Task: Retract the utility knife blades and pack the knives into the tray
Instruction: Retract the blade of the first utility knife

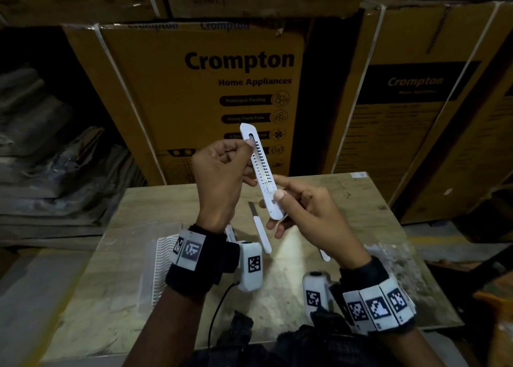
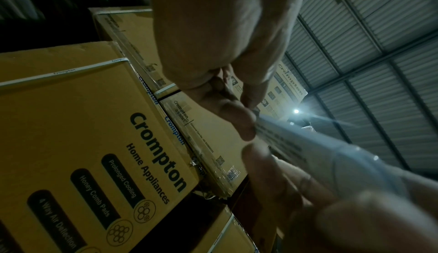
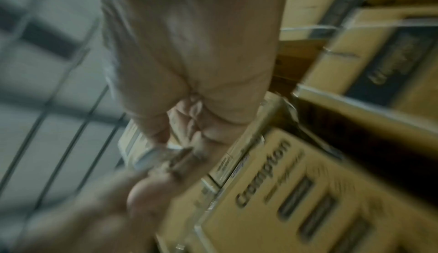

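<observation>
I hold a white utility knife (image 1: 259, 166) upright above the wooden table (image 1: 369, 227). My left hand (image 1: 245, 159) pinches its upper half; my right hand (image 1: 279, 209) grips the lower end, thumb on the slider. No blade shows past its tip. The left wrist view shows the knife (image 2: 320, 150) running off from my thumb. In the blurred right wrist view the knife (image 3: 161, 156) is only a pale bar. A second knife (image 1: 262, 234) lies on the table with its blade out. Two more knives (image 1: 230, 233) (image 1: 324, 255) are partly hidden by my wrists. The white ribbed tray (image 1: 161, 269) sits at the left.
Tall cardboard appliance boxes (image 1: 222, 89) stand right behind the table and more (image 1: 416, 116) stand at the right. Grey sacks (image 1: 41, 144) are piled at the left. A black cable (image 1: 219, 308) runs from my left wrist.
</observation>
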Tool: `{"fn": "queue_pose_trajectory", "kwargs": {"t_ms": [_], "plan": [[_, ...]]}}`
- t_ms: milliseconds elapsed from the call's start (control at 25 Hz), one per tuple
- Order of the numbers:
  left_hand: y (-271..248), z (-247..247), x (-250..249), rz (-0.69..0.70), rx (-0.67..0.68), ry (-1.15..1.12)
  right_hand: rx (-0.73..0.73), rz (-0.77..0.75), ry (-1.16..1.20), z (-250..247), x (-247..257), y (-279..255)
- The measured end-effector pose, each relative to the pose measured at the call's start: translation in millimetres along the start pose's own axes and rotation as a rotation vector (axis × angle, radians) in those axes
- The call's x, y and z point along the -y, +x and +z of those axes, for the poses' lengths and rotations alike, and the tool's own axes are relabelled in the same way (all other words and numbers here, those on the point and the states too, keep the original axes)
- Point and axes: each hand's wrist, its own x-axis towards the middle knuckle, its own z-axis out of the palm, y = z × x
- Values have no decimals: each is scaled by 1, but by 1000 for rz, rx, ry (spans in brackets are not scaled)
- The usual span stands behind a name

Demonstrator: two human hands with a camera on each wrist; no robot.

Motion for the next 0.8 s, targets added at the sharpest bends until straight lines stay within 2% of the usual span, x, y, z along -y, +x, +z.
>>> {"fn": "queue_pose_trajectory", "kwargs": {"t_ms": [80, 160, 520, 800], "plan": [[-2, 1, 0, 7, -8, -1, 25, 101, 187, 5, 0, -1], [-6, 5, 2, 4, 4, -4, 9, 114, 239, 6, -4, 1], [-10, 12, 7, 37, 4, -5, -157, -9, 123, 14, -14, 8], [-1, 2, 11, 15, -20, -16, -67, 14, 121, 16, -18, 8]]}}
